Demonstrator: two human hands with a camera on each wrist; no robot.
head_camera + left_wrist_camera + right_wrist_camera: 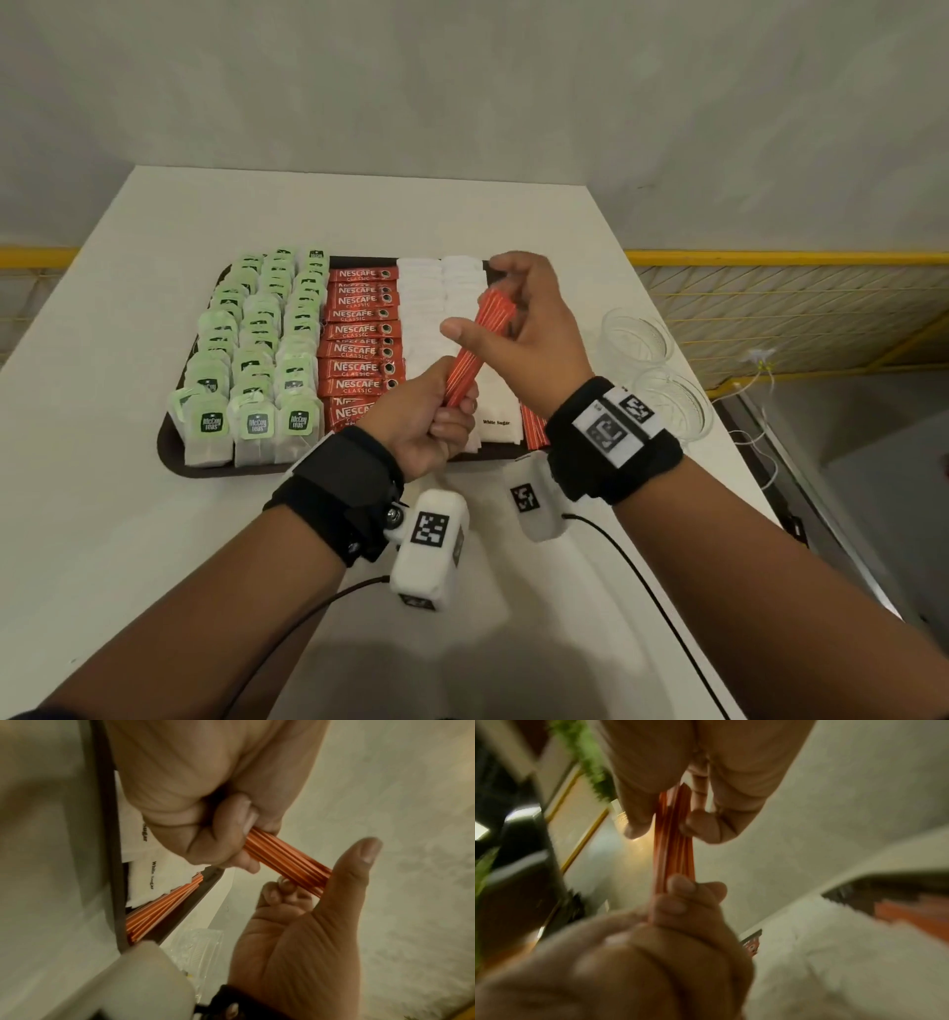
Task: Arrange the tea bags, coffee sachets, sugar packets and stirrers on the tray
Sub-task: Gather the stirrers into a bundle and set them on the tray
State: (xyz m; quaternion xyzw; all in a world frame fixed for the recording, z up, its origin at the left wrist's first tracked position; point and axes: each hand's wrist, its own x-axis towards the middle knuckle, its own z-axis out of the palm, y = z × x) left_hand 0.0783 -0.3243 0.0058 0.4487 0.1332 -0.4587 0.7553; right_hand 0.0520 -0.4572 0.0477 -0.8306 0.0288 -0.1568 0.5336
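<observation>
A bundle of orange stirrers (475, 349) hangs tilted above the dark brown tray (169, 452). My left hand (431, 421) grips its lower end in a fist. My right hand (518, 318) pinches the upper end, thumb stretched out. In the left wrist view my curled left fingers (231, 845) wrap the bundle (285, 860). In the right wrist view my right fingertips (634, 821) squeeze the bundle (675, 852). On the tray lie green tea bags (257, 349), red coffee sachets (362, 334), white sugar packets (426, 308) and more stirrers (531, 426) at the right edge, partly behind my wrist.
Two clear glass bowls (637, 334) (672, 406) stand on the white table (102, 514) right of the tray, near the table's right edge. Camera cables trail from both wrists across the near table. A yellow rail (770, 257) runs behind.
</observation>
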